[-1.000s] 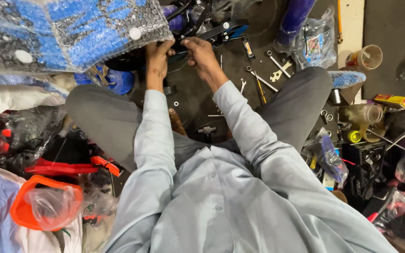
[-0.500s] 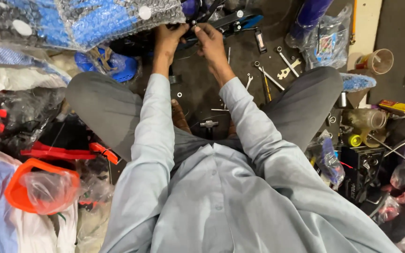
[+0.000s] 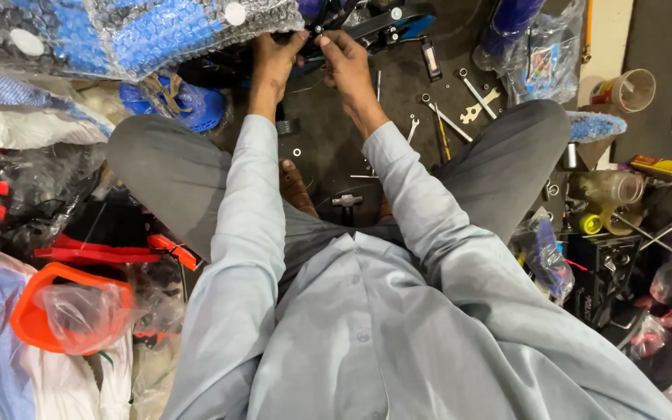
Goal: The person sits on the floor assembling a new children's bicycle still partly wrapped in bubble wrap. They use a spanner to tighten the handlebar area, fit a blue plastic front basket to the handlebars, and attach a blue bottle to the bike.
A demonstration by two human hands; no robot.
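Observation:
I sit cross-legged on a dark floor with both arms stretched forward in pale blue sleeves. My left hand (image 3: 278, 58) and my right hand (image 3: 344, 58) meet at the top of the view. Both have their fingers closed on a black frame part (image 3: 386, 23) with blue trim, the fingertips almost touching each other. What lies between the fingertips is too small to make out. A large blue object in bubble wrap (image 3: 141, 31) lies right beside my left hand and hides the left end of the frame part.
Several wrenches (image 3: 449, 120) and a black T-shaped tool (image 3: 348, 201) lie on the floor between my knees. A paper cup (image 3: 635, 89), jars and bagged parts crowd the right. Bagged orange (image 3: 71, 311) and red plastic parts pile up on the left.
Both hands have stayed together on the frame part and sit slightly higher in the view. The view has shifted a little; the tools on the floor have not moved.

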